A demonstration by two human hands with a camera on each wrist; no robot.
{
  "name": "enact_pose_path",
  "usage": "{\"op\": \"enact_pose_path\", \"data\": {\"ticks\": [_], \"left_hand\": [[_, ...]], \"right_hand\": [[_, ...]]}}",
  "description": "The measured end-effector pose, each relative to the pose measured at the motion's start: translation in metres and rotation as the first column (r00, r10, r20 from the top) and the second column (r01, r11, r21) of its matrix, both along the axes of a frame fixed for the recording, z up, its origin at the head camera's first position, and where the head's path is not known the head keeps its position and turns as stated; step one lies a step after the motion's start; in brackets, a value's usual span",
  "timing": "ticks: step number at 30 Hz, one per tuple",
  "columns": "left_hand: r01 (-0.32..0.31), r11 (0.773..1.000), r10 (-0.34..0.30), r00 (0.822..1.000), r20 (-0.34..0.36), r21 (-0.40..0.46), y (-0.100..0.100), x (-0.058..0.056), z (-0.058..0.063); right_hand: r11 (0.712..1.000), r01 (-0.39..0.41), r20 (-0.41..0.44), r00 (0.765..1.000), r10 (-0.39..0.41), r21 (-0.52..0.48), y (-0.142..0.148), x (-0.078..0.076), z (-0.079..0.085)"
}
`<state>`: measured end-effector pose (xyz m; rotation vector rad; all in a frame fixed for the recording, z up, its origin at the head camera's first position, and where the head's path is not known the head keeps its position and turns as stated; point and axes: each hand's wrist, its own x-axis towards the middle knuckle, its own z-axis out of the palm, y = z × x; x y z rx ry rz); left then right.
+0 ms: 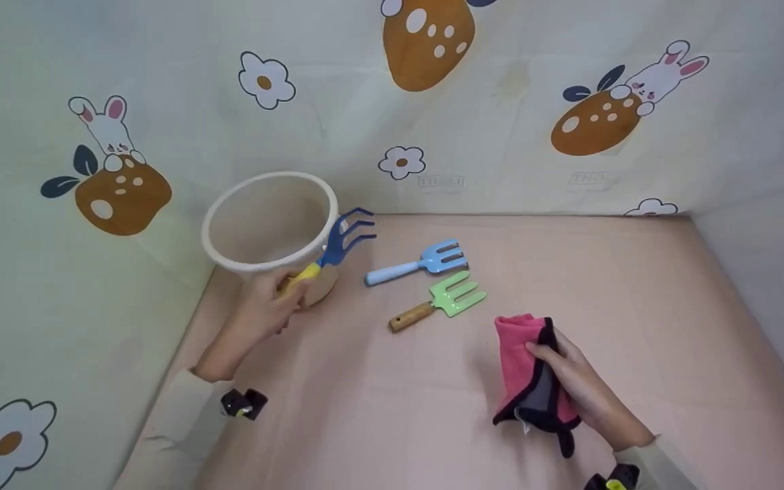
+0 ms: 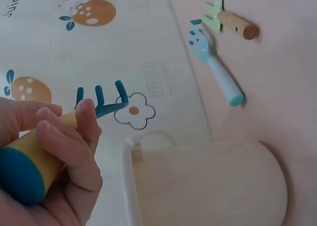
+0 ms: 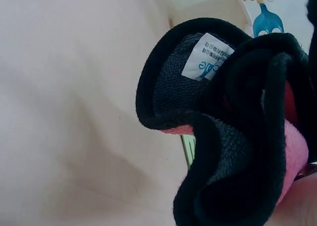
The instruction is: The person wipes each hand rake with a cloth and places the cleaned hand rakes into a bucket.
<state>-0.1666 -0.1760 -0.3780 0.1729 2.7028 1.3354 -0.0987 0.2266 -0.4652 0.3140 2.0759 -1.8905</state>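
In the head view my left hand (image 1: pixel 271 303) grips the yellow handle of a blue hand rake (image 1: pixel 337 245), its three bent tines pointing right beside the bucket's rim. The left wrist view shows the fingers curled round that handle, with its blue end cap toward the camera. My right hand (image 1: pixel 579 381) holds a folded pink cloth (image 1: pixel 518 347) with black edging and a grey inner side, thumb on its front. A white label (image 3: pixel 207 57) shows on the cloth in the right wrist view; most of that hand is hidden there.
A cream bucket (image 1: pixel 327 197) stands at the back left by the wall. Right of it lie a light blue hand fork (image 1: pixel 395 272) and a green hand fork (image 1: pixel 450 296) with a wooden handle. Printed fabric walls (image 1: pixel 337 129) enclose the pink surface (image 1: pixel 378 422).
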Motion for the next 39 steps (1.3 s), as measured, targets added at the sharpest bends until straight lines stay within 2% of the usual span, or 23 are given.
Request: {"op": "enact_pose_path", "data": {"ticks": [5, 10, 16, 20, 26, 31, 34, 39], "left_hand": [[-0.057, 0.998, 0.057, 0.998, -0.031, -0.020, -0.020, -0.009, 0.020], [-0.146, 0.989, 0.145, 0.987, -0.061, -0.004, -0.038, -0.012, 0.035], [-0.250, 0.968, 0.251, 0.965, -0.069, 0.029, -0.050, -0.020, 0.044], [-0.287, 0.956, 0.291, 0.954, -0.075, 0.059, -0.052, -0.027, 0.042], [-0.236, 0.971, 0.238, 0.965, -0.110, 0.027, -0.052, -0.036, 0.031], [-0.212, 0.977, 0.205, 0.969, -0.136, -0.038, -0.050, -0.043, 0.018], [-0.206, 0.975, 0.186, 0.963, -0.194, -0.088, -0.048, -0.048, 0.011], [-0.200, 0.967, 0.143, 0.939, -0.314, -0.157, -0.046, -0.058, 0.000]], "right_hand": [[1.000, -0.013, -0.007, 1.000, 0.013, 0.023, 0.001, 0.002, 0.001], [1.000, -0.015, -0.014, 1.000, 0.015, 0.028, 0.001, 0.002, 0.002], [0.999, -0.018, -0.009, 1.000, 0.019, 0.031, 0.001, 0.002, 0.003], [0.999, -0.018, 0.010, 1.000, 0.018, 0.032, 0.001, 0.001, 0.002], [0.999, -0.026, 0.026, 0.999, 0.024, 0.042, 0.000, 0.001, 0.001], [0.999, -0.026, 0.024, 0.999, 0.026, 0.032, -0.001, 0.002, -0.001], [0.999, -0.036, 0.016, 0.999, 0.035, 0.020, -0.001, 0.002, -0.001], [0.999, -0.035, 0.017, 0.999, 0.034, 0.011, -0.001, 0.002, -0.001]]}}
